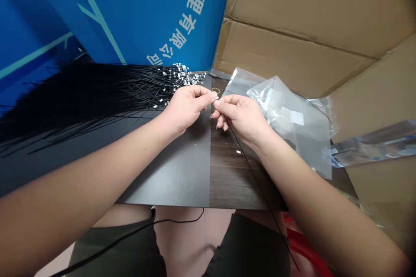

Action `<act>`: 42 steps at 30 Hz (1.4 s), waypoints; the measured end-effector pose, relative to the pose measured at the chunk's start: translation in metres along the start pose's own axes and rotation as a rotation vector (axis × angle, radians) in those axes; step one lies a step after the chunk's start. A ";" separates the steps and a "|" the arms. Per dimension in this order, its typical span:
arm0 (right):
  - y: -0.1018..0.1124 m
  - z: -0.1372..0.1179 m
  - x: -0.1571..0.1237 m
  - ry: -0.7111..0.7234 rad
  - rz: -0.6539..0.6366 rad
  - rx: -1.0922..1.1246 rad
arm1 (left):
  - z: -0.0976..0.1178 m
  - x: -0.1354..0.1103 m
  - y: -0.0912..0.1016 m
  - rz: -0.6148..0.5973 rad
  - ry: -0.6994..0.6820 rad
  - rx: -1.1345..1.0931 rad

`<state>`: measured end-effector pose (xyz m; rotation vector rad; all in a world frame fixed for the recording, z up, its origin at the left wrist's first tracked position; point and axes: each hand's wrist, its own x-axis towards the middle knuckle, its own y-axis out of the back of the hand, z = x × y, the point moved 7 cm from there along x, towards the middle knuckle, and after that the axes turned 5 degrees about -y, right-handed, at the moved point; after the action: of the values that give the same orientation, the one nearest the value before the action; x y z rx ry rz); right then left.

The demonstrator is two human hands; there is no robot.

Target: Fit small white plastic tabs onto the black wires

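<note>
My left hand (185, 106) and my right hand (242, 114) meet over the middle of a dark board (182, 169), fingertips almost touching. My right hand pinches the top end of a thin black wire (256, 181) that runs down under my forearm past the board's front edge. My left hand is closed in a pinch on a tiny white piece (216, 99) at the wire's tip; the piece is too small to name. A big bundle of black wires (78, 95) with small white connectors (182, 75) at their ends lies to the left.
Clear plastic bags (292, 121) lie right of my hands. Cardboard boxes (308, 21) stand behind and to the right, a blue printed panel (139, 13) at the back left. A loose white piece (238, 152) lies on the board. A black cable (182, 220) crosses my lap; something red (308, 251) sits below.
</note>
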<state>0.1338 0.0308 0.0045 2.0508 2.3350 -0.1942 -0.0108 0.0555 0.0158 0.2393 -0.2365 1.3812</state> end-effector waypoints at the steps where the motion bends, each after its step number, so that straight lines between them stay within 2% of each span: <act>1: 0.000 0.000 0.000 0.001 0.006 -0.002 | 0.001 0.000 0.000 -0.002 -0.004 0.003; 9: -0.001 -0.001 -0.001 0.030 0.015 0.000 | 0.005 -0.001 -0.001 0.018 -0.032 0.026; 16: -0.001 -0.002 0.000 0.055 -0.025 0.044 | -0.001 -0.002 0.000 0.032 0.027 -0.057; 25: -0.001 0.005 0.001 -0.062 -0.025 0.009 | -0.003 -0.002 0.002 0.048 0.034 -0.043; 36: -0.002 0.006 0.002 -0.016 -0.017 0.041 | -0.003 -0.003 0.001 0.066 0.030 -0.016; 42: -0.005 0.006 0.001 -0.001 -0.020 0.029 | -0.006 -0.004 -0.003 0.039 0.039 -0.075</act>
<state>0.1285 0.0306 -0.0009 2.0407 2.3672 -0.2306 -0.0083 0.0526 0.0091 0.1458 -0.2617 1.4108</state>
